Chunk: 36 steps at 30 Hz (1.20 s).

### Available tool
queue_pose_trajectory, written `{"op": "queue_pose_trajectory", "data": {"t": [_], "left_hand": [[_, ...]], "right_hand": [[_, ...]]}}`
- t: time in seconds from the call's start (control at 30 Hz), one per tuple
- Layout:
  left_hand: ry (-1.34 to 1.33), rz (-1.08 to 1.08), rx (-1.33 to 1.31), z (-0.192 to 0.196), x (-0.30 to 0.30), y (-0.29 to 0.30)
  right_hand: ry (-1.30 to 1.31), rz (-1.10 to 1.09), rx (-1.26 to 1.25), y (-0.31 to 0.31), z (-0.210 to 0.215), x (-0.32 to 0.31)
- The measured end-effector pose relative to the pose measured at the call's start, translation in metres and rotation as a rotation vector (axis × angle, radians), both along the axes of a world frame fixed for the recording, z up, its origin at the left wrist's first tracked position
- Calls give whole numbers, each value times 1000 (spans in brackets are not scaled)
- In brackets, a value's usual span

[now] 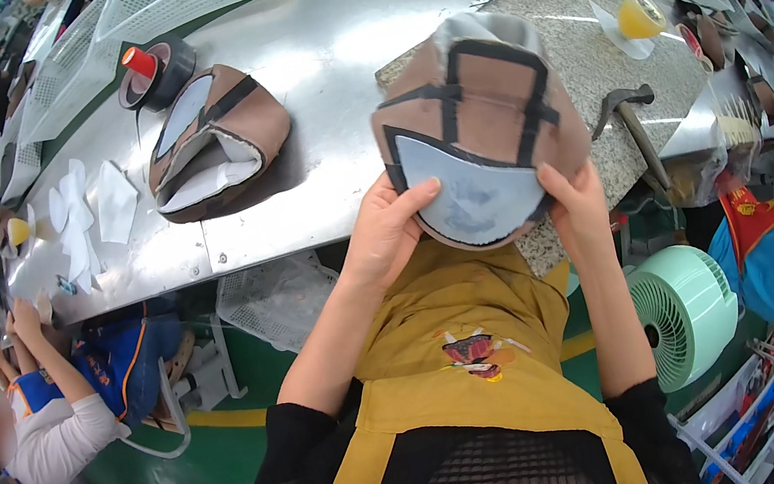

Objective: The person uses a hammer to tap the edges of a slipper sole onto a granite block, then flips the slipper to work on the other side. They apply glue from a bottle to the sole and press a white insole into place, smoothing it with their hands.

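Note:
Between my hands, above the table's near edge, is a brown shoe upper (502,102) with black tape strips and a smooth grey-blue curved patch at its near end. My left hand (385,229) grips its left edge, thumb on the patch. On the opposite side my right hand (575,200) pinches the rim near the patch's right corner. The fingers behind the upper are hidden. A similar brown upper (265,124), its pale lining opening toward me, rests on the metal table (313,31) to the left.
A hammer (634,127) lies on the speckled stone slab (577,4), with a yellow tape roll (640,16) beyond. Left are a black roll (175,71) with a red-capped item and white cut pieces (114,202). A green fan (687,311) stands right; co-workers sit at both sides.

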<state>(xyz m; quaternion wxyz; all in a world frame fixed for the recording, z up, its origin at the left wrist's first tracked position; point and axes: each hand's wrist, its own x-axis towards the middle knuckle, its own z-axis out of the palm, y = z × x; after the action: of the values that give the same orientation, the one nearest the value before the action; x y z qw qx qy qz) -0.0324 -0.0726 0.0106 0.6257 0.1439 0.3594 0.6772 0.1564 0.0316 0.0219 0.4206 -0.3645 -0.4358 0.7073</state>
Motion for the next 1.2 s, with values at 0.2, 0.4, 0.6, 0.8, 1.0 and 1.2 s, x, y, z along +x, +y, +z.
{"op": "queue_pose_trajectory", "data": {"t": [0.2, 0.4, 0.6, 0.8, 1.0, 1.2], "left_hand": [[125, -53, -36, 14, -6, -5], [412, -23, 18, 38, 3, 5], [402, -96, 100, 45, 13, 4], [358, -175, 111, 44, 11, -2], [450, -127, 169, 37, 17, -4], [285, -20, 98, 31, 6, 7]], "right_hand": [[-70, 37, -171, -17, 0, 69], [-490, -4, 756, -6, 59, 52], [-640, 297, 1180, 3, 88, -26], [-742, 431, 1181, 12, 93, -41], [-680, 532, 1022, 15, 101, -44], [-626, 431, 1456, 0, 86, -30]]}}
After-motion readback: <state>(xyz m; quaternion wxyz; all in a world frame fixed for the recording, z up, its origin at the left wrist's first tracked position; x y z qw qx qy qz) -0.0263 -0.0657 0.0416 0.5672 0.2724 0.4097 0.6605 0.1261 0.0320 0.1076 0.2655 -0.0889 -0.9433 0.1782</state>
